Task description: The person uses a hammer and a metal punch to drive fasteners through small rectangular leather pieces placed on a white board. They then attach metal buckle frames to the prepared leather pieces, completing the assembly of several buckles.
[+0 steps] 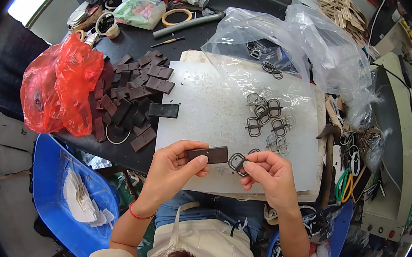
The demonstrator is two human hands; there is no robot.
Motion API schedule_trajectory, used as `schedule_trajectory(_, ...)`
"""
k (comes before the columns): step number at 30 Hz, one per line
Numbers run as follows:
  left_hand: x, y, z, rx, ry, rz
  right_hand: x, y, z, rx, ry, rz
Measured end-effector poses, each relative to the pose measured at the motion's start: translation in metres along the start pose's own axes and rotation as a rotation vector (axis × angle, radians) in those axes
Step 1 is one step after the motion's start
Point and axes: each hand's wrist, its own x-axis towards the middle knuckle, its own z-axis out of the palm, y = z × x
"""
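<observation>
My left hand point(173, 169) pinches a dark brown leather strap piece point(217, 154) between thumb and fingers. The piece is flat and oblong, with a small mark near its middle. My right hand point(273, 180) grips a dark metal buckle point(236, 161) with a rounded double frame. The buckle's near end is partly hidden by my fingertips, and its far end is close to the strap piece's right end. Both are held above a white board point(201, 103). Several more buckles point(263, 115) lie on the board beyond my right hand. Left of the board is a heap of brown and black leather pieces point(137, 92).
A red plastic bag point(61, 85) sits left of the heap. Clear plastic bags point(274, 33) cover the board's far right part. Behind are a grey tube point(186, 25) and a tape roll point(176, 17). A blue tub point(73, 195) stands below the table's left edge.
</observation>
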Motion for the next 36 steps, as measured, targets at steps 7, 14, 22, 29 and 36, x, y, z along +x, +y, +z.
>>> schedule_trajectory(7,0.0,0.0,0.004,0.024,-0.026,-0.032,-0.002,0.004,-0.006,0.029,-0.027,0.054)
schedule_trajectory(14,-0.003,-0.003,0.01,-0.016,-0.067,-0.07,-0.016,-0.001,-0.006,-0.338,-0.051,-0.339)
schedule_trajectory(22,-0.015,0.005,0.02,-0.034,-0.186,-0.092,-0.02,0.0,-0.003,-0.777,-0.038,-0.777)
schedule_trajectory(29,-0.018,0.003,0.017,0.194,-0.187,0.006,-0.018,0.003,-0.003,-0.831,-0.056,-0.8)
schedule_trajectory(36,-0.018,0.0,0.017,0.33,-0.252,0.194,-0.017,-0.003,0.0,-0.828,-0.063,-0.626)
